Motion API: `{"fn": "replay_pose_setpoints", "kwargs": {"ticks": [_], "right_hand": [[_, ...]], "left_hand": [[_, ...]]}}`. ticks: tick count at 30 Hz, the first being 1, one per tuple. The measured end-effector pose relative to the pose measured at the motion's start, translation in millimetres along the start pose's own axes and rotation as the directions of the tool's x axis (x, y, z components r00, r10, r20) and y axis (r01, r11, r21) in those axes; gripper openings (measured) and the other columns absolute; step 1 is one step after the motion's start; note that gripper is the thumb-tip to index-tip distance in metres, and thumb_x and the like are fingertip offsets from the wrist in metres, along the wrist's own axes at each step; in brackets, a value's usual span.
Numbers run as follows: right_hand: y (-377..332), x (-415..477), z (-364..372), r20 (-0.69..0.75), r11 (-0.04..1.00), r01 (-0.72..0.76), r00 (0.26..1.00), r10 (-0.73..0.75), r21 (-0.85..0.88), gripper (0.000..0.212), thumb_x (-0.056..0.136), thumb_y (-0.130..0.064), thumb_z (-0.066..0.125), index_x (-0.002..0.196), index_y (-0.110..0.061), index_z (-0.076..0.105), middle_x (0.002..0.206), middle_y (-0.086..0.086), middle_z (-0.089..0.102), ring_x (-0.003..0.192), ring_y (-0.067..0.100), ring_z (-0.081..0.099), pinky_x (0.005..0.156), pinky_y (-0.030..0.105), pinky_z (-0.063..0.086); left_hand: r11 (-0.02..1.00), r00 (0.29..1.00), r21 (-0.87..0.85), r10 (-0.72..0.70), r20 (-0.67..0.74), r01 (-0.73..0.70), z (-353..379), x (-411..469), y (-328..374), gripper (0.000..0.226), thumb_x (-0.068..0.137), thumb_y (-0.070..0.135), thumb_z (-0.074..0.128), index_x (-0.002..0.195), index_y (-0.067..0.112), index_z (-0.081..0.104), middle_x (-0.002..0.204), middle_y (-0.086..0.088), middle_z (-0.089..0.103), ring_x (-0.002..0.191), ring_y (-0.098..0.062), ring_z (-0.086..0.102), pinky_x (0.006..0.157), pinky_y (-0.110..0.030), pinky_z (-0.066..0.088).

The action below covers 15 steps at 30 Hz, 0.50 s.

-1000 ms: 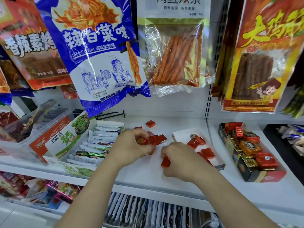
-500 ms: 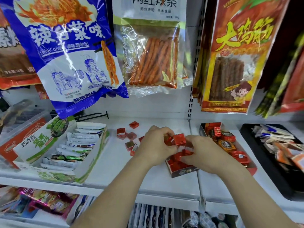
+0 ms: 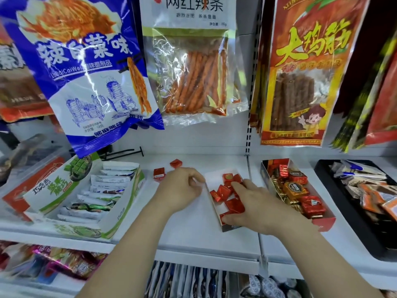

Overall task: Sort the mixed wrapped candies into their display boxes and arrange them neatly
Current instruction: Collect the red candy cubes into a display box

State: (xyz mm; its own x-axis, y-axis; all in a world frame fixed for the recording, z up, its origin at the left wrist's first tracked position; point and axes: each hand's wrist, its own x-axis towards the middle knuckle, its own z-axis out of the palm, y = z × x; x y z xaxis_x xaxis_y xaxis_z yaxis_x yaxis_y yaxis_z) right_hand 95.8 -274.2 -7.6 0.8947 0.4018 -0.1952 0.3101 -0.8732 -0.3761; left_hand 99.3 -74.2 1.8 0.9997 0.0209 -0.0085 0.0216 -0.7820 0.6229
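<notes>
Red candies (image 3: 228, 197) under flat, spread right hand (image 3: 255, 204); left hand (image 3: 182, 190) curled, contents unclear.

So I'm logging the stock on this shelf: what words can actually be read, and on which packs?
"辣白菜味": blue hanging bag.
"网红辣条": clear-window bag.
"大鸡筋": red and yellow bag.
"巧克"...: lid of the green and white display box, rest blurred.
Small print on the bags, labels on the red candies and the gold and red chocolates: too small to read.
</notes>
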Motion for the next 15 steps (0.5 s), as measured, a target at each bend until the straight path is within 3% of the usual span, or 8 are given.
{"fn": "replay_pose_setpoints", "kwargs": {"ticks": [3,8,11,13,15], "right_hand": [[-5,-2,-1,0.037,0.998,-0.030,0.999,0.032,-0.060,0.077,0.076,-0.069,0.057,0.137,-0.029,0.033,0.130,-0.002,0.035,0.117,0.024,0.045,0.096,0.037,0.044],[-18,-9,-10,0.091,0.988,-0.066,0.993,0.079,-0.140,0.071,0.074,-0.068,0.059,0.130,-0.030,0.037,0.112,-0.003,0.031,0.102,0.022,0.047,0.090,0.034,0.046],[-21,-13,-18,0.119,0.986,-0.078,0.988,0.096,-0.148,0.071,0.078,-0.066,0.058,0.135,-0.031,0.036,0.112,-0.003,0.030,0.115,0.023,0.046,0.090,0.032,0.043],[-22,-13,-23,0.103,0.984,-0.102,0.988,0.117,-0.144,0.075,0.080,-0.067,0.055,0.140,-0.030,0.032,0.124,0.000,0.035,0.122,0.025,0.044,0.091,0.033,0.043],[-26,-9,-24,0.012,0.982,-0.110,0.994,0.113,-0.151,0.077,0.080,-0.070,0.052,0.142,-0.029,0.031,0.133,0.003,0.038,0.124,0.025,0.042,0.094,0.036,0.045]], "left_hand": [[0.998,0.976,-0.034,-0.036,0.213,0.045,5,-13,2,0.023,0.089,0.022,0.064,0.111,0.029,0.064,0.087,0.005,0.063,0.085,-0.014,0.062,0.078,-0.027,0.053],[0.999,0.971,0.014,0.031,0.237,-0.036,19,-18,7,0.036,0.091,0.029,0.061,0.127,0.028,0.059,0.098,0.010,0.065,0.094,-0.007,0.060,0.082,-0.019,0.047],[0.997,0.947,-0.070,0.005,0.321,0.018,14,-17,-1,0.039,0.090,0.027,0.064,0.129,0.027,0.057,0.102,0.008,0.066,0.093,-0.004,0.060,0.078,-0.014,0.045],[0.993,0.952,-0.110,0.006,0.308,0.029,8,-15,-7,0.036,0.090,0.019,0.063,0.126,0.024,0.060,0.106,0.005,0.066,0.094,-0.005,0.061,0.082,-0.015,0.047],[0.994,0.987,-0.106,-0.008,0.163,0.025,-1,-9,-19,0.034,0.088,0.011,0.064,0.121,0.021,0.064,0.110,0.007,0.065,0.098,-0.007,0.061,0.090,-0.017,0.047]]}}
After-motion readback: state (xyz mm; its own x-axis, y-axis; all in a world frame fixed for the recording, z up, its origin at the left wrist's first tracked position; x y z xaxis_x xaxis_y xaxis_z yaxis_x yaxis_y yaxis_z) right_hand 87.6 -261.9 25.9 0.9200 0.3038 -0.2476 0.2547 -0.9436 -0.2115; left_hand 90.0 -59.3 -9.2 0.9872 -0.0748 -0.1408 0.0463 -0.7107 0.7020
